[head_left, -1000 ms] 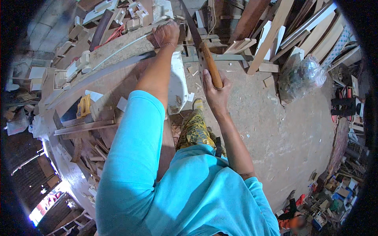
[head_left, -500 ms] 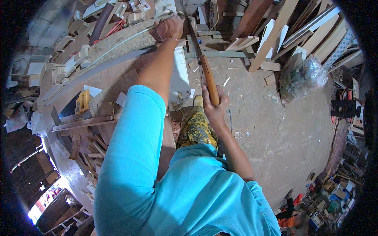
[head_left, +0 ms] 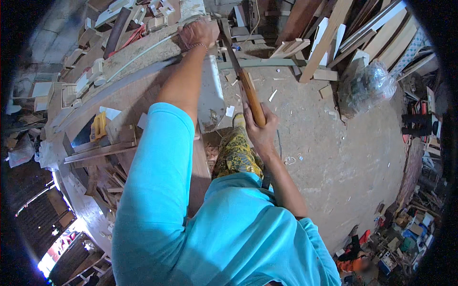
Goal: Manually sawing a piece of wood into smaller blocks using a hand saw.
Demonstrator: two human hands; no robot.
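Observation:
My right hand (head_left: 262,127) is wrapped around the long wooden handle (head_left: 254,100) of a hand saw. Its narrow dark blade (head_left: 232,56) points away from me, past the end of the workbench. Beside the blade's far part, my left hand (head_left: 198,33) presses down on the bench's far right corner, fingers curled and slightly blurred. Whatever lies under those fingers is hidden. A pale board (head_left: 192,7) shows just beyond the left hand. The workbench (head_left: 157,88) spreads out to my left, with a thin pale strip (head_left: 136,58) lying along it.
A yellow-handled saw (head_left: 98,126) rests among wood pieces on the left. Planks (head_left: 329,40) lean at the back right, next to a clear plastic bag (head_left: 367,90). Scraps dot the concrete floor (head_left: 343,157). Clutter (head_left: 405,238) is heaped at the lower right.
The saw has come slightly nearer to me, its far end now lower in view. My left hand has shifted a little left. The whole view has moved slightly.

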